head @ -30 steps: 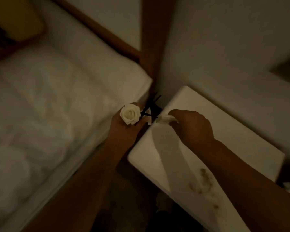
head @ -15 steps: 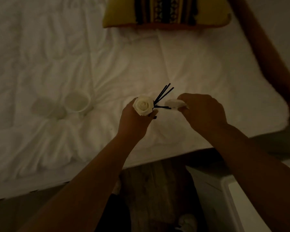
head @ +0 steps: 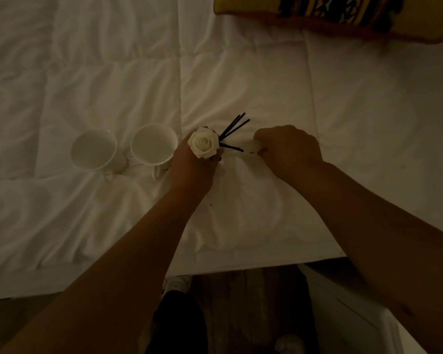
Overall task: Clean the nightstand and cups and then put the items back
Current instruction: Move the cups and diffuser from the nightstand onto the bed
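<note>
My left hand (head: 192, 166) grips a reed diffuser over the white bed; its white rose (head: 203, 144) and several black sticks (head: 234, 129) poke up above my fingers, and the bottle itself is hidden. My right hand (head: 289, 152) pinches one end of a white cloth (head: 243, 190), which drapes down onto the bedding between my arms. Two white cups (head: 94, 149) (head: 153, 144) stand side by side on the bed, just left of my left hand. A corner of the white nightstand (head: 353, 320) shows at the lower right.
The white quilted bed (head: 113, 72) fills most of the view. A yellow patterned pillow (head: 343, 16) lies at the top right. Dark wooden floor (head: 253, 302) runs between bed and nightstand, with my legs and a shoe below.
The view swung from the nightstand to the bed. Both hands carried the diffuser and the cloth over the mattress and now sit lower, beside the two cups.
</note>
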`<action>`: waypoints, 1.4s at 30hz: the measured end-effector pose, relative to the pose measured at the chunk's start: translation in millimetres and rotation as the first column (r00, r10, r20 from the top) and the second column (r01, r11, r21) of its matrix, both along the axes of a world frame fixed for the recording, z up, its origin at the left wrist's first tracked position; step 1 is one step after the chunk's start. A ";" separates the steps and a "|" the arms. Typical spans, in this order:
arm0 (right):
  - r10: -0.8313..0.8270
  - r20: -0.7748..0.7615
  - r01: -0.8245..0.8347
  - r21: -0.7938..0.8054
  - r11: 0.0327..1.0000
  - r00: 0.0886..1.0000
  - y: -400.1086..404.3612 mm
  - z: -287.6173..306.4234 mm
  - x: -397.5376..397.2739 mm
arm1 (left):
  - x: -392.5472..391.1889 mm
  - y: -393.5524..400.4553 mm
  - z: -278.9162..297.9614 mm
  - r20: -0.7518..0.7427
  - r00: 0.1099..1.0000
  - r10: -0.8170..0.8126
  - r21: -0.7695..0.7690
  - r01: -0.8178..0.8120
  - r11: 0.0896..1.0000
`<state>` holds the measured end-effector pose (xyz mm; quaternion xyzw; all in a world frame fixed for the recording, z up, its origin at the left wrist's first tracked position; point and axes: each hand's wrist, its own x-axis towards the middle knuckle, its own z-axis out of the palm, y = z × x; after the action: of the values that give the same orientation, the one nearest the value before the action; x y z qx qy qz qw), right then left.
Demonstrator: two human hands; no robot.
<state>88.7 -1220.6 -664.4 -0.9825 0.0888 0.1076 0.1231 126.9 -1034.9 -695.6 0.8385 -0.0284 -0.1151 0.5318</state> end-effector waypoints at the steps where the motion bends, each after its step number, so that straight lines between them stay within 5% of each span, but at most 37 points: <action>1: -0.003 -0.022 0.003 -0.005 1.000 1.000 1.2 -4.2 1.0 | 1.2 0.5 -6.1 -0.030 0.999 -0.019 0.008 0.019 1.000; 23: 0.022 -0.019 -0.024 -0.103 0.994 1.000 8.2 35.0 -40.1 | -45.9 24.5 37.6 0.036 0.986 -0.160 0.381 0.135 0.915; 36: 0.290 0.026 -0.287 -0.072 0.955 0.957 66.2 216.0 -138.5 | -165.7 119.0 253.4 0.252 0.966 -0.055 0.549 -0.096 0.831; 42: 0.545 0.130 -0.539 -0.080 0.838 0.828 171.9 330.8 -170.0 | -236.1 209.5 375.2 0.305 0.950 0.062 0.634 -0.252 0.731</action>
<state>-81.3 -1048.6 -333.6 -0.9747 -0.2008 0.0635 0.0744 -109.2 -825.4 -320.4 0.9795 0.0159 0.0405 0.1966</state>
